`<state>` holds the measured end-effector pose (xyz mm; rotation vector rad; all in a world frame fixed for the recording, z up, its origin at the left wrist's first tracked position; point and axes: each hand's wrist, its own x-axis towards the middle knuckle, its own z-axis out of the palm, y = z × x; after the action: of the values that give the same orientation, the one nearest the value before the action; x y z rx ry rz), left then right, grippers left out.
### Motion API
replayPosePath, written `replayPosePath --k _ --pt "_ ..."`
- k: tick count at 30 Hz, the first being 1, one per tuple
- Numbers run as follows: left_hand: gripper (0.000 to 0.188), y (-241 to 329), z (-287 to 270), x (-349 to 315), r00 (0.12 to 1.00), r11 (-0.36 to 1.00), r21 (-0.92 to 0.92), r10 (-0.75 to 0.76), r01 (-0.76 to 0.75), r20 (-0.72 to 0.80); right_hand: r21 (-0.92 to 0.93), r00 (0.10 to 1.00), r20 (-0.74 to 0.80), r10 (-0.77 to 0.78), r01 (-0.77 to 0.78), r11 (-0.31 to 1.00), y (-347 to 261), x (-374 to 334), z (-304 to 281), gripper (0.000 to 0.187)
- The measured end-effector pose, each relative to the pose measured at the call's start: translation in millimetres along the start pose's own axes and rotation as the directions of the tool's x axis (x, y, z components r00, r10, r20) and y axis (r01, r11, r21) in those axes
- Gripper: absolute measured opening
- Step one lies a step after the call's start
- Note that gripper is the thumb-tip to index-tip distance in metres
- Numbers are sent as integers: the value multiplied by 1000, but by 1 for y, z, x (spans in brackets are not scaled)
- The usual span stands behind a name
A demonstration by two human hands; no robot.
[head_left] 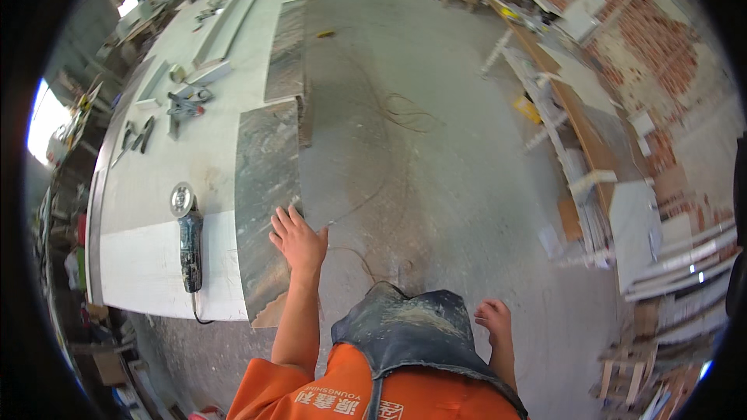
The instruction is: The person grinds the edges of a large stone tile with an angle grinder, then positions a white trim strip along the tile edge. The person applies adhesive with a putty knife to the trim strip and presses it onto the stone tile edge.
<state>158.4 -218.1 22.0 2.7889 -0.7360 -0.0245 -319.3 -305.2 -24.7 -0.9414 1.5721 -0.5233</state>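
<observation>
My left hand [301,243] lies with its fingers spread on the right edge of a grey marbled stone slab [268,159]. It holds nothing. My right hand [493,319] is at my right side, away from the table, its fingers curled in and nothing visible in them. Left of the slab, an angle grinder [189,245] rests on the white tabletop [136,222], disc pointing away from me and cord trailing off the near edge. Farther up the table are pliers [143,134] and a grey and red clamp-like tool [187,103].
Another marbled piece [286,54] continues the table's right edge farther away. Long white strips [226,27] lie across the far tabletop. A thin cord [405,113] winds over the grey floor [443,187]. Wooden racks with panels [580,124] stand on the right before a brick wall [646,31].
</observation>
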Motion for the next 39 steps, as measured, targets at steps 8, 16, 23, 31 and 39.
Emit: replayPosePath --k 8,16,23,31,39 --pt "79 20 20 56 966 967 71 -235 243 -110 -188 920 390 -28 109 976 -147 204 79 22" --pt "75 34 12 53 937 933 133 -315 335 -152 -346 762 647 27 262 901 -290 353 205 22" --pt "43 38 0 52 876 901 -12 -425 434 -228 -317 566 824 -22 493 810 -408 399 340 23" --pt "20 -7 -29 63 805 840 -102 -541 534 -243 -294 413 909 51 551 781 -434 326 465 29" --pt "37 -33 -33 44 677 777 -270 -629 569 -383 -182 213 977 24 768 614 -426 247 592 28"
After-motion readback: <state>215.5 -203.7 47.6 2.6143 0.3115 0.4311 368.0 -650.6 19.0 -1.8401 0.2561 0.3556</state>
